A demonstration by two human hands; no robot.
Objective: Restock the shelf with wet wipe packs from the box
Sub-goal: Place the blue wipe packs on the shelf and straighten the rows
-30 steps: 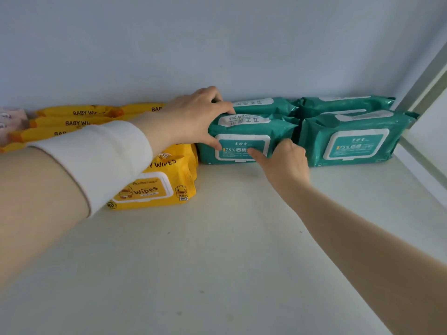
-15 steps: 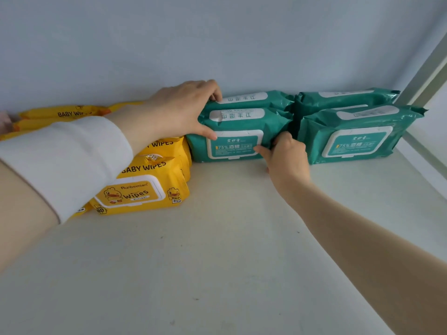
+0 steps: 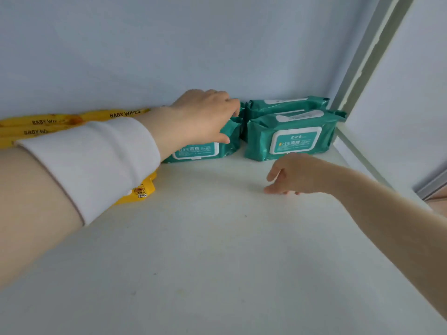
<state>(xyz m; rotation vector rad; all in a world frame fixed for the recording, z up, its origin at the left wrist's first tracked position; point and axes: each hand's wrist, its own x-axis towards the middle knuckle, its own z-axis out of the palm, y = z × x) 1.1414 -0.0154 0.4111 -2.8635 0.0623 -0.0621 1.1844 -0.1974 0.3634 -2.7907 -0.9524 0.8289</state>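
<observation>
Soft even daylight, faint shadows, no glare, slight softness, wide-angle stretching at the edges

- Left teal wipe pack (image 3: 200, 151): upper part and left end covered by the left hand (image 3: 205, 117) and white sleeve (image 3: 96, 160); the fingertips are lost behind its top.
- Rear teal pack (image 3: 287, 105): only a top strip shows above the right teal pack (image 3: 295, 139).
- Front yellow pack (image 3: 142, 188): one corner shows below the sleeve.
- Rear yellow baby wipes packs (image 3: 72, 119): top edges only, cut by the left edge.
- Label small print: too fine to read.
- Forearms: cut by the picture's edges.
</observation>
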